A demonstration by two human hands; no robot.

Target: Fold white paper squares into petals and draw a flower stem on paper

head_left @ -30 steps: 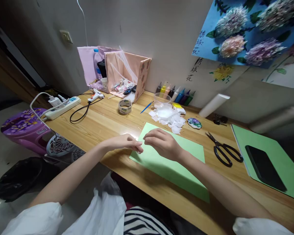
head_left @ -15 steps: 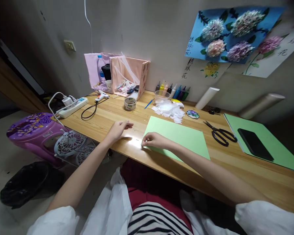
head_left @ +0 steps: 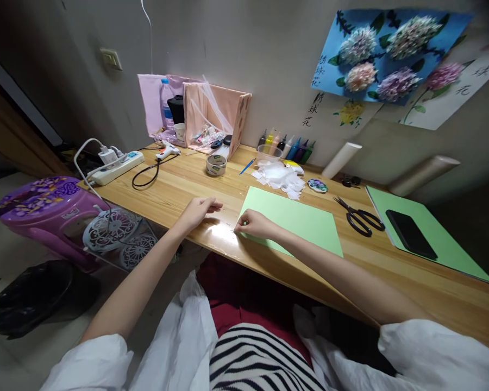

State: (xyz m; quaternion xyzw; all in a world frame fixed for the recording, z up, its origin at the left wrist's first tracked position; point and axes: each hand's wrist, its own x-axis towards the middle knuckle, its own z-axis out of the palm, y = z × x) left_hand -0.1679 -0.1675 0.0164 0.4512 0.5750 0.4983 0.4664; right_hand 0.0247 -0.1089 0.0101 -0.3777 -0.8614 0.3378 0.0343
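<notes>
My left hand (head_left: 199, 213) hovers at or rests on the wooden table (head_left: 171, 198), its fingers stretched to the right with nothing seen in them. Facing it, my right hand (head_left: 256, 224) has thumb and fingertips pressed together in a pinch. Whatever that pinch may hold is too small to make out. Under the right hand and wrist lies a light green sheet of paper (head_left: 305, 220), its near left corner partly covered by the hand. Between the two hands the tabletop shows a bright glare and a few tiny specks.
Behind the sheet are white petal-like scraps (head_left: 280, 178), a roll of tape (head_left: 215, 165), a blue pen-like stick (head_left: 248, 166) and several paint bottles (head_left: 289, 146). Scissors (head_left: 359, 217) and a black phone (head_left: 409, 233) lie right. A glue gun (head_left: 168, 150) and power strip (head_left: 118, 167) sit left.
The whole view has shifted slightly, so the table's things appear a little higher. Both hands keep nearly the same pose, the right one still pinched by the sheet's corner.
</notes>
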